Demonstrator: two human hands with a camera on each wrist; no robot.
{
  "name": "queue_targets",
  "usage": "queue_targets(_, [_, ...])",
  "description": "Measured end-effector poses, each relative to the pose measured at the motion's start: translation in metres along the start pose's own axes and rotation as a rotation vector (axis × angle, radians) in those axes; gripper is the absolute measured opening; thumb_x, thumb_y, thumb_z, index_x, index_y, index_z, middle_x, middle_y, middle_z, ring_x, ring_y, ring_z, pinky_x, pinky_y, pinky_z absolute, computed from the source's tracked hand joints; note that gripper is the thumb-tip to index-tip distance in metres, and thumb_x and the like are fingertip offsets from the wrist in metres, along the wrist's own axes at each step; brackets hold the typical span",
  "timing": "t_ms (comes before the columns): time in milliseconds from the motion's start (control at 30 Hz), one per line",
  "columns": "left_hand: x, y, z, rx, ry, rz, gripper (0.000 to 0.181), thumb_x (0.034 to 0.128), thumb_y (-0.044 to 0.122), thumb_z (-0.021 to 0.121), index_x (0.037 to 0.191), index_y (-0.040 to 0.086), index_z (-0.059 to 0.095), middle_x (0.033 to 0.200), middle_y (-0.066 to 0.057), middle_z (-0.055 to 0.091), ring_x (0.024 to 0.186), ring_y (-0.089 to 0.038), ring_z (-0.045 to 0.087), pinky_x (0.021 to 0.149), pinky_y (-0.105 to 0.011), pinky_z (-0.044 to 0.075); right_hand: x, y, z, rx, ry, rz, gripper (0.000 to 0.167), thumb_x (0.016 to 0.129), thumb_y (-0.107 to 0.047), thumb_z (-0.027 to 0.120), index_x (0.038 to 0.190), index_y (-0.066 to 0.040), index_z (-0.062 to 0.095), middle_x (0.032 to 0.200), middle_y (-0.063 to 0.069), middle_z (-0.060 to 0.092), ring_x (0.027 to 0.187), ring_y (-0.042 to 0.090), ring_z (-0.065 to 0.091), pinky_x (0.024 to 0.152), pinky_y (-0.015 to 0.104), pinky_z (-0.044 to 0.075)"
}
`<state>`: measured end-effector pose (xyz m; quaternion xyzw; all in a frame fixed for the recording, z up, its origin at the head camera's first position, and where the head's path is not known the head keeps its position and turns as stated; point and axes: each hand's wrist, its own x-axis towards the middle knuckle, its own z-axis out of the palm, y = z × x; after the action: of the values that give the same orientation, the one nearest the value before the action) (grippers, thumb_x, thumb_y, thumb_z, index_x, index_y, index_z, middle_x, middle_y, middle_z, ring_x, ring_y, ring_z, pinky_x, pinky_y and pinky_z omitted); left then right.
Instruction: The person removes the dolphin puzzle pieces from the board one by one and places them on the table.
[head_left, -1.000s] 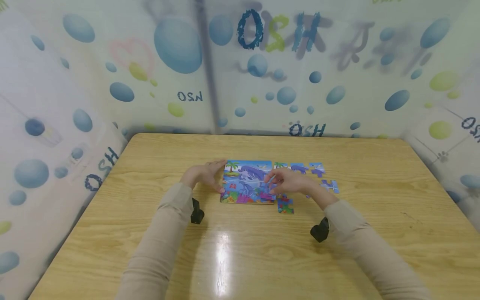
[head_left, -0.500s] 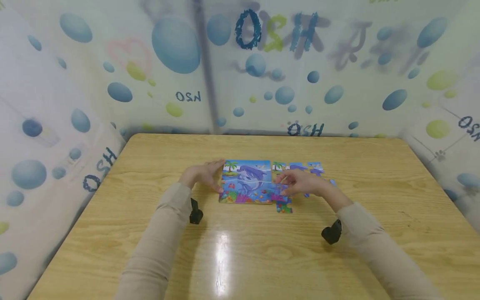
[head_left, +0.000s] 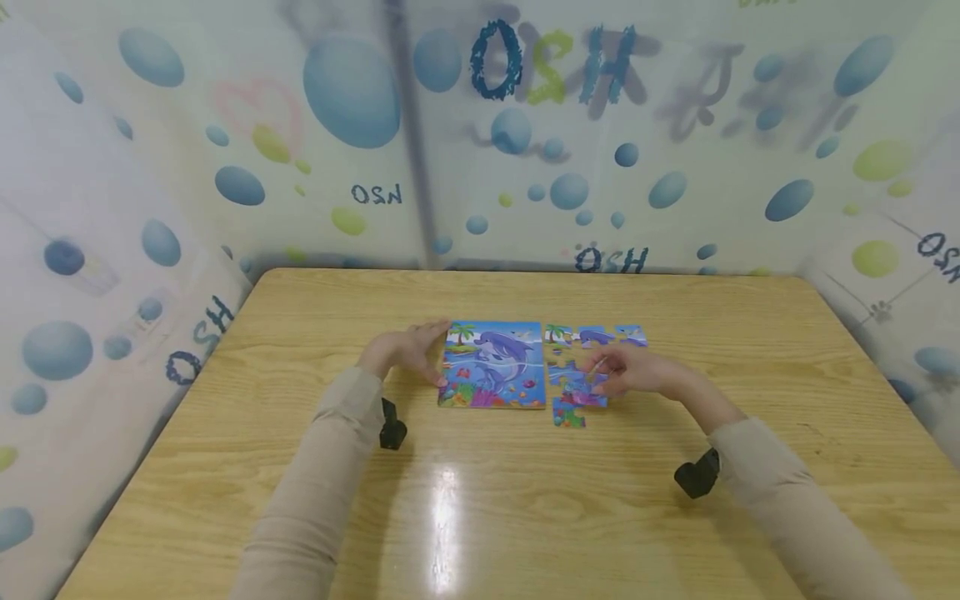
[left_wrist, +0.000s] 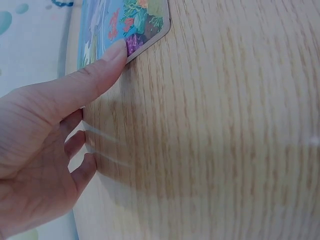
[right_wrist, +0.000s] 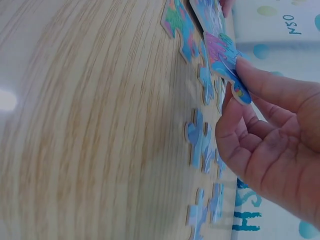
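Note:
A dolphin picture puzzle board (head_left: 493, 362) lies flat on the wooden table. Along its left edge rests my left hand (head_left: 401, 350), with the thumb touching the lower left corner. In the left wrist view, that straight thumb (left_wrist: 95, 77) presses the board's edge. My right hand (head_left: 637, 371) pinches a purple-and-blue jigsaw piece (right_wrist: 222, 55) between thumb and fingertips, tilted above the table. Around it lie several loose jigsaw pieces, among them a coral-patterned one (head_left: 568, 414) and a palm-tree one (head_left: 557, 333). My right hand covers part of this group in the head view.
More blue jigsaw pieces (right_wrist: 196, 137) lie flat under and beside the right hand. A black wrist camera (head_left: 697, 473) sits by each sleeve. The wooden table (head_left: 525, 517) reaches back to a bubble-patterned wall (head_left: 300, 200).
My right hand has moved rightward off the board's right side, taking the pinched jigsaw piece over the loose pieces. The board and my left hand have stayed in place.

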<state>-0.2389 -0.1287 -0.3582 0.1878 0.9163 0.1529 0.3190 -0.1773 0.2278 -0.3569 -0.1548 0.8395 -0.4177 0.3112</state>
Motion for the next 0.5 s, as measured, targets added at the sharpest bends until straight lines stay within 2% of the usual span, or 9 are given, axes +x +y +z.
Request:
queue_targets(167, [0.001,-0.002,0.001,0.003,0.0,0.007,0.103,0.0765,0.032,0.072,0.148,0.014,0.0,0.155,-0.01,-0.002,0.14,-0.041,-0.001,0.113,-0.058,0.005,-0.008,0.006,-0.004,-0.014,0.005,0.022,0.034,0.085,-0.015,0.063,0.112,0.002,0.052,0.11,0.015,0.053,0.086,0.015,0.048,0.071,0.029,0.047])
queue_targets(300, [0.0,-0.002,0.001,0.007,0.0,0.014,0.103,0.0769,0.032,0.072,0.148,0.013,0.0,0.155,-0.011,-0.002,0.14,-0.041,-0.001,0.113,-0.057,0.006,-0.013,0.01,-0.006,-0.028,0.004,0.023,0.031,0.085,-0.017,0.063,0.108,0.002,0.054,0.107,0.012,0.055,0.087,0.015,0.049,0.071,0.028,0.047])
queue_targets(500, [-0.001,-0.001,0.0,0.01,-0.006,0.021,0.104,0.0767,0.032,0.072,0.148,0.013,-0.001,0.155,-0.011,-0.003,0.14,-0.04,-0.001,0.114,-0.057,0.005,-0.017,0.017,-0.008,-0.038,-0.009,0.028,0.027,0.083,-0.017,0.066,0.101,0.001,0.056,0.088,0.003,0.056,0.075,0.013,0.046,0.065,0.027,0.045])
